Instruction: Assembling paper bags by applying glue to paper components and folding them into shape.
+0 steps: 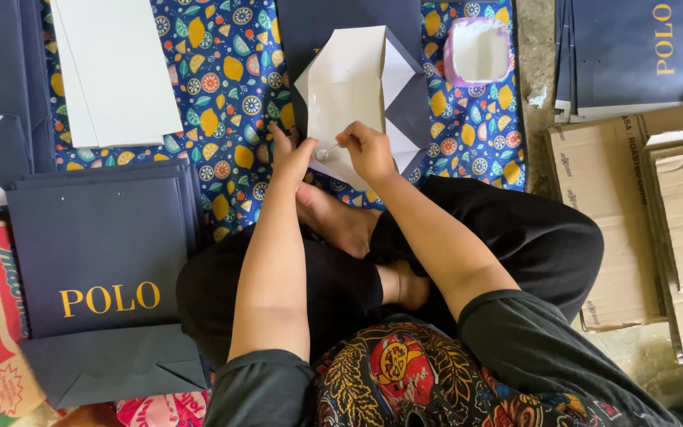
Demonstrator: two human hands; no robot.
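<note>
The half-folded paper bag [357, 95], navy outside and white inside, lies opened flat on the fruit-patterned mat [231, 87], reaching from the mat's far edge down toward its near edge, directly ahead of the person's crossed legs. Both hands meet at the bag's near end, close together but not touching each other. The left hand [290, 156] presses flat with spread fingers on the bag's near-left corner, pinning it to the mat. The right hand [367, 150] is curled over the white flap just beside it, fingertips pinched on a small white applicator [327, 152] whose tip touches the paper between the two hands. A small pink tub [477, 51] of white paste stands near the mat's far right corner, well apart from the hands. A stack of finished navy bags [100, 245] lies at the mat's left edge, and white card sheets [112, 71] rest at the far left.
</note>
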